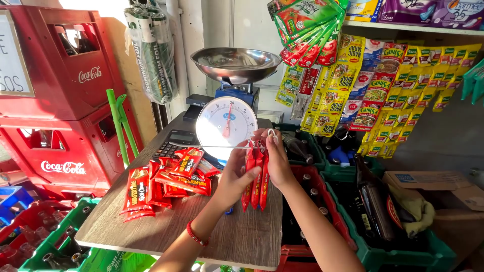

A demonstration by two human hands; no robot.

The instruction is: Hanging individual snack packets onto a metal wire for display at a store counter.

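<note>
From the head camera, the left hand [237, 176] is closed around the top of a small bunch of red snack packets [256, 176], thumb pressed on their front. The packets hang from a thin metal wire [201, 147] that runs level out to the left of the hand. Each packet is long and narrow, its long axis straight up and down, top end at the wire, bottom end pointing at the surface [242, 236] below.

The right hand [276, 158] sits just to the right of the packets, touching them along its palm side. Its fingertips pinch the looped end of the wire above the packets, so it is shut on the wire.

To the left of the left hand, a loose pile of the same red packets [166, 184] lies flat on the surface, pointing various ways. Beyond the hands stand a weighing scale [227, 123] with a metal pan [236, 63], and a calculator [174, 143] just left of it. Further left are red bottle crates [65, 100]. To the right of the right hand, green crates [403, 247] hold dark bottles, and strips of sachets [383, 90] hang on the wall above.
</note>
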